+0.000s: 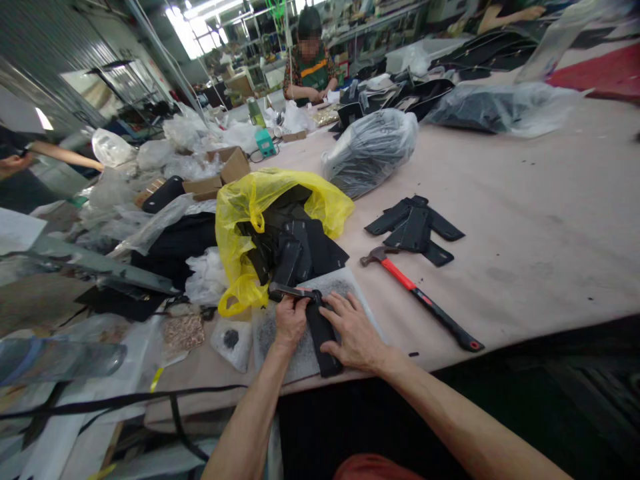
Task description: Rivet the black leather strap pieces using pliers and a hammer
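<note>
Pinched between thumb and fingers of the left hand (291, 323) is a dark bar (295, 292), which lies across the top end of a long black piece (324, 340). The right hand (353, 330) is spread, fingertips near that bar and thumb on the black piece, which rests on a pale slab (367, 303) at the bench's (540, 253) near edge, its lower end close to that edge.

Just beyond the slab, a yellow bag (230, 220) gapes open around flat black parts (300, 250). To the right lies a hammer (425, 300), its head toward the bag and its butt toward the bench's near edge; the small marking on its red and black handle is too small to read. Beyond the hammer's head sits a pile of black pieces (413, 227). Farther off, a clear bag (373, 150) carries faint printing, perhaps with a "P", otherwise illegible. Across the bench, a person (313, 67) has both hands near white material.
</note>
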`<control>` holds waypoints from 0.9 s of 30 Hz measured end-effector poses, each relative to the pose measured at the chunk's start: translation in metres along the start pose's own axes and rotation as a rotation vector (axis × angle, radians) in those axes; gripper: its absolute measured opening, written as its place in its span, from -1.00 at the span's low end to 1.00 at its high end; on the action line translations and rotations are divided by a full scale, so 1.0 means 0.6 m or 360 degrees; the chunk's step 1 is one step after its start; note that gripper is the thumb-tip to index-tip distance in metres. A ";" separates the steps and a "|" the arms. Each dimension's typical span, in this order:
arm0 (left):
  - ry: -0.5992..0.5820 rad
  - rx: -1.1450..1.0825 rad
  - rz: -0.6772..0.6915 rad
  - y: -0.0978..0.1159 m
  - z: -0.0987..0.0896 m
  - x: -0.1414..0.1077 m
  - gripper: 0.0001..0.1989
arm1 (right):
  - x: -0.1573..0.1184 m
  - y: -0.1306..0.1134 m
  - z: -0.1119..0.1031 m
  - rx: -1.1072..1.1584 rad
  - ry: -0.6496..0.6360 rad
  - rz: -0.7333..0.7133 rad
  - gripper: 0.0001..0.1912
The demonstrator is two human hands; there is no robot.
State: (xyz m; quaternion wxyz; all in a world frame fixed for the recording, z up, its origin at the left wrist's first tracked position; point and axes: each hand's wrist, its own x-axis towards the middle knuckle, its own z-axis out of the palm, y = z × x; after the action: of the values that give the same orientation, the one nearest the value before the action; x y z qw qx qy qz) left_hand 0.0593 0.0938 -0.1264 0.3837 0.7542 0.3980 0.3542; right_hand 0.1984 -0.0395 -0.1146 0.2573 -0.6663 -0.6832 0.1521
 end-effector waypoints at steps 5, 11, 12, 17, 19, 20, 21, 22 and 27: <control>-0.0009 0.0025 0.0072 -0.005 0.003 0.002 -0.85 | 0.001 0.001 -0.001 0.0021 0.0012 -0.0003 -0.24; -0.0026 0.0092 0.0128 -0.001 0.004 0.005 -0.85 | 0.001 0.001 -0.006 0.0036 0.0005 -0.0005 -0.25; -0.0036 0.0105 0.0141 0.000 0.005 0.005 -0.86 | 0.001 0.001 -0.006 0.0033 0.0007 -0.0005 -0.25; -0.0035 0.0264 0.0207 -0.006 0.010 0.003 -0.84 | 0.001 0.004 -0.006 0.0033 0.0024 -0.0012 -0.24; -0.0046 0.0371 0.0240 -0.010 0.013 0.004 -0.83 | 0.001 0.004 -0.006 0.0038 0.0027 -0.0016 -0.25; -0.0064 0.0427 0.0260 -0.011 0.015 0.004 -0.82 | 0.001 0.003 -0.006 0.0041 0.0027 -0.0018 -0.26; -0.0089 0.0479 0.0281 -0.011 0.017 0.005 -0.82 | 0.001 0.002 -0.005 0.0045 0.0030 -0.0019 -0.27; -0.0115 0.0525 0.0300 -0.010 0.019 0.007 -0.82 | 0.001 0.002 -0.003 0.0051 0.0034 -0.0022 -0.27; -0.0171 0.0585 0.0331 -0.005 0.021 0.011 -0.82 | -0.003 0.017 -0.011 0.0201 0.0163 -0.0111 -0.41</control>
State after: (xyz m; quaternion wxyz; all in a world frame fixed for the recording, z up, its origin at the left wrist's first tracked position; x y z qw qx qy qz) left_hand 0.0715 0.0967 -0.1329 0.2219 0.8663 0.3549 0.2726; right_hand 0.2109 -0.0415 -0.1150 0.3385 -0.6314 -0.6810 0.1517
